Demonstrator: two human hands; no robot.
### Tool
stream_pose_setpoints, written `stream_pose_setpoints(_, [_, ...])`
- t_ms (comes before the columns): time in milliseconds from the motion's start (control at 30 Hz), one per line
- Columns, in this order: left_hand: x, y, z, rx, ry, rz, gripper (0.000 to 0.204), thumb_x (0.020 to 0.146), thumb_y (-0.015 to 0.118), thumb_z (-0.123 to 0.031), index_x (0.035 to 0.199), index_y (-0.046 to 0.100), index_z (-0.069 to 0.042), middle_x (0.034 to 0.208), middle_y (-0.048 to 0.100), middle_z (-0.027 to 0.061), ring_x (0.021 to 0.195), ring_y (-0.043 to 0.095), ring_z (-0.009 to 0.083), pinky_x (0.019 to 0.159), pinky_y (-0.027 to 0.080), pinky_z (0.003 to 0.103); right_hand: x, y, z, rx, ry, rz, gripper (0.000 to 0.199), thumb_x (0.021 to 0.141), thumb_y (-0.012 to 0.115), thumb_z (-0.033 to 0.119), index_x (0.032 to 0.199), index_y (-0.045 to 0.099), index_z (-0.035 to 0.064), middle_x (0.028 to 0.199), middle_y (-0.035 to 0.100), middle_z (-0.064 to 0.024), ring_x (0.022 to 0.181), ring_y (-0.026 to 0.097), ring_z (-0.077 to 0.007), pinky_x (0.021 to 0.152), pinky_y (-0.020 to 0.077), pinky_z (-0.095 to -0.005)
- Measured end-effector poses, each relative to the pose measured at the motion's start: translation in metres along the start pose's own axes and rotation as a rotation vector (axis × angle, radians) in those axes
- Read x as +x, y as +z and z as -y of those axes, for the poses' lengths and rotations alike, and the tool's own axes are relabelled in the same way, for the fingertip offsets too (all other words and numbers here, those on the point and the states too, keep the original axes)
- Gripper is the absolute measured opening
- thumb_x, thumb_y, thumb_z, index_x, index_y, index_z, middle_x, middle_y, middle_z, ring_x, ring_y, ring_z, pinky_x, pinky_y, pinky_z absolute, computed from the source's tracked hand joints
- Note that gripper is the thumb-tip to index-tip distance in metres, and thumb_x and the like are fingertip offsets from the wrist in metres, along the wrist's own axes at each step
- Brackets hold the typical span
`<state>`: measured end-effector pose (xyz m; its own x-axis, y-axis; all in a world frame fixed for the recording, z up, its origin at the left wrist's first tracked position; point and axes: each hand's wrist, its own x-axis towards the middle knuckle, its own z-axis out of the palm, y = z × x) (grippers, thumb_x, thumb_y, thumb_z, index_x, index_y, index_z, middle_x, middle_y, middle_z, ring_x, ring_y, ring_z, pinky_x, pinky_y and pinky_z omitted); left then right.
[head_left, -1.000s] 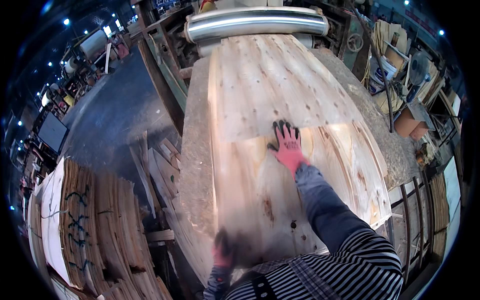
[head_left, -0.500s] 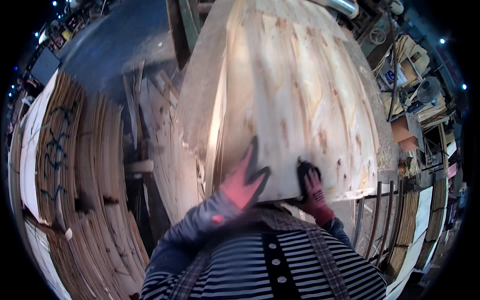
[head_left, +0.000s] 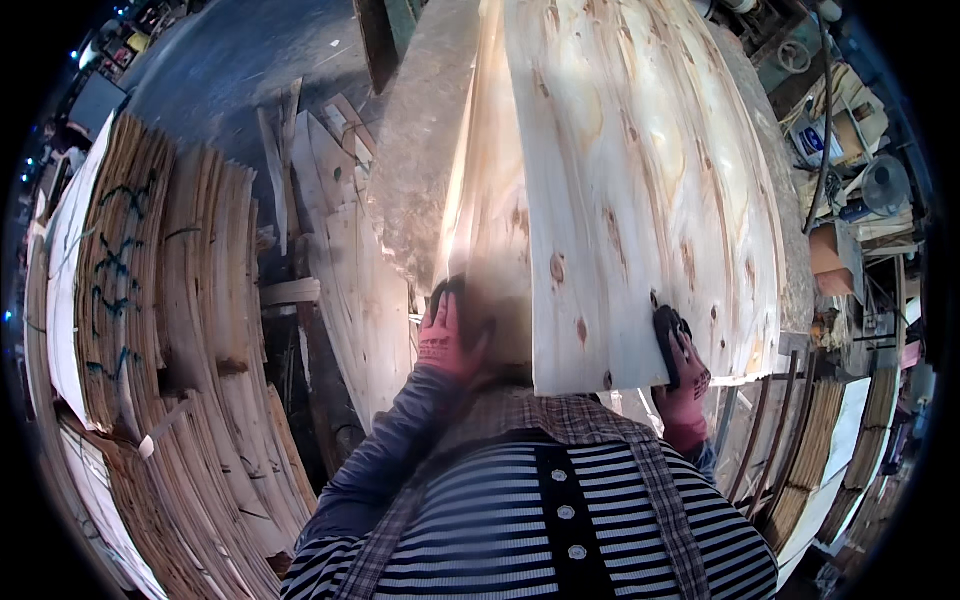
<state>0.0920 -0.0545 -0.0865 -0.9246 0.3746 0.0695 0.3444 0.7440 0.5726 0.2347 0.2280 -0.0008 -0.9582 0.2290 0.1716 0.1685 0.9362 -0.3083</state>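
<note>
A pale wood veneer sheet (head_left: 640,200) with brown knots and wavy grain lies on top of a wide work surface. Beneath it another veneer sheet (head_left: 497,240) shows along the left side. Both my hands wear pink gloves with black fingertips. My left hand (head_left: 445,335) rests at the near left edge of the lower sheet, fingers stretched forward and thumb apart, slightly blurred. On the top sheet's near edge, toward its right corner, lies my right hand (head_left: 684,362), its fingers laid over the surface.
Tall veneer stacks (head_left: 125,270) stand at my left. Loose scrap strips (head_left: 345,240) lie between them and the work surface. Right of it are dark metal bars (head_left: 765,430), another sheet stack (head_left: 815,440), a cardboard box (head_left: 833,258) and a clear round container (head_left: 886,184).
The top sheet and my right hand have shifted right, showing more of the sheet beneath. My left hand has moved left, from the top sheet to the lower sheet's edge.
</note>
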Motion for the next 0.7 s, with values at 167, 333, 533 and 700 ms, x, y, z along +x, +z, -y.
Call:
stream_pose_setpoints(167, [0.008,0.002,0.008,-0.005,0.079,-0.035,0.071,0.07,0.062,-0.029,0.124,0.029,0.002,0.124,0.037,0.0194,0.112,0.037,0.0336,0.095,0.03,0.04,0.063,0.0,-0.008,0.067,-0.038,0.003,0.067,0.051,0.062,0.003,0.115,0.046,0.0059,0.112,0.048,-0.0193,0.102,0.047,-0.0358,0.088,0.0389,-0.0379])
stream_pose_setpoints(333, [0.013,-0.002,0.003,-0.028,0.058,-0.028,0.061,0.068,0.06,-0.027,0.116,0.04,0.004,0.114,0.046,0.0218,0.108,0.043,0.0341,0.091,0.031,0.044,0.141,0.025,-0.029,0.042,-0.039,0.027,0.068,0.059,0.068,0.015,0.122,0.041,0.0149,0.121,0.043,-0.0143,0.113,0.04,-0.0314,0.093,0.0342,-0.0386])
stream_pose_setpoints(533, [0.017,-0.007,-0.005,-0.059,0.058,-0.022,0.054,0.071,0.056,-0.022,0.118,0.04,-0.002,0.112,0.048,0.0167,0.106,0.042,0.0332,0.088,0.034,0.041,0.266,0.054,-0.059,0.064,0.039,-0.094,0.065,0.067,0.063,0.027,0.125,0.036,0.0163,0.125,0.039,-0.0139,0.117,0.036,-0.0302,0.095,0.0298,-0.0394])
stream_pose_setpoints(700, [0.021,-0.02,-0.022,-0.187,-0.122,0.063,0.062,0.063,0.062,-0.017,0.12,0.041,-0.007,0.117,0.047,0.0133,0.11,0.04,0.0306,0.095,0.028,0.038,0.309,0.067,-0.043,-0.109,0.142,-0.129,0.075,0.071,0.054,0.046,0.128,0.027,0.0054,0.135,0.02,-0.0176,0.125,0.017,-0.031,0.102,0.0087,-0.0472])
